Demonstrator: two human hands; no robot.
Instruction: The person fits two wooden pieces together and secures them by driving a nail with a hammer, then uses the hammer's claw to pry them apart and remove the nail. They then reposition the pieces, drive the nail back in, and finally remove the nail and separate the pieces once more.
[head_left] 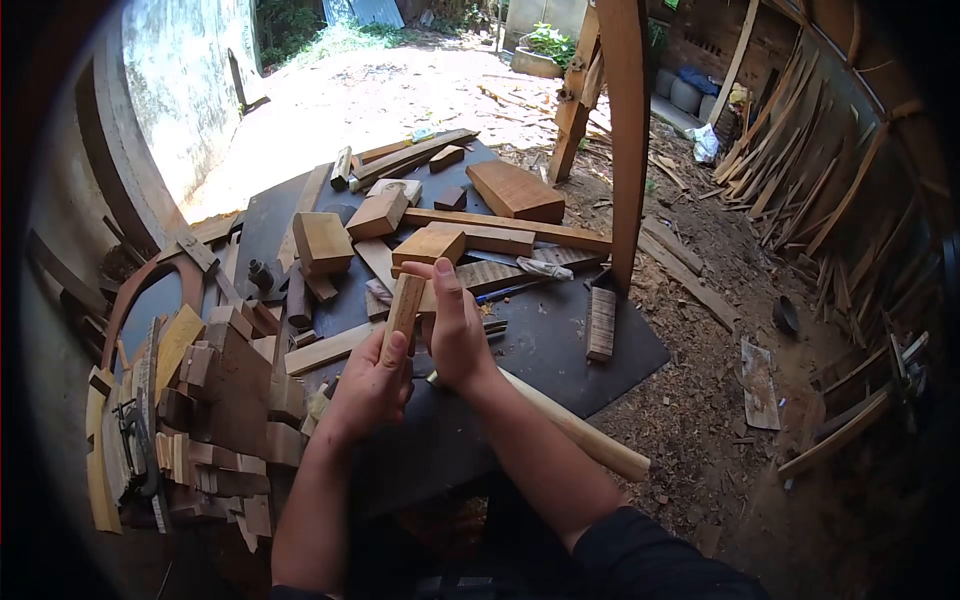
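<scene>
My left hand [370, 390] is wrapped round the lower part of a small wooden piece [405, 308], which stands nearly upright above the dark table [540, 370]. Beside its upper end is my right hand [455, 330], with the thumb up and the fingers mostly hidden behind the palm; whether they hold anything is not visible. Just beyond the hands lies a light wooden block [428, 246]. A long pale rounded handle [580, 425] passes behind my right forearm. A brush-like piece [601, 325] lies near the table's right side.
Wood blocks and offcuts [225, 385] are piled at the left, with a clamp [135, 440] among them. A large block [515, 190] lies on the far part of the table. A wooden post [628, 140] rises at its right edge. Thin strips [800, 150] lean at the far right.
</scene>
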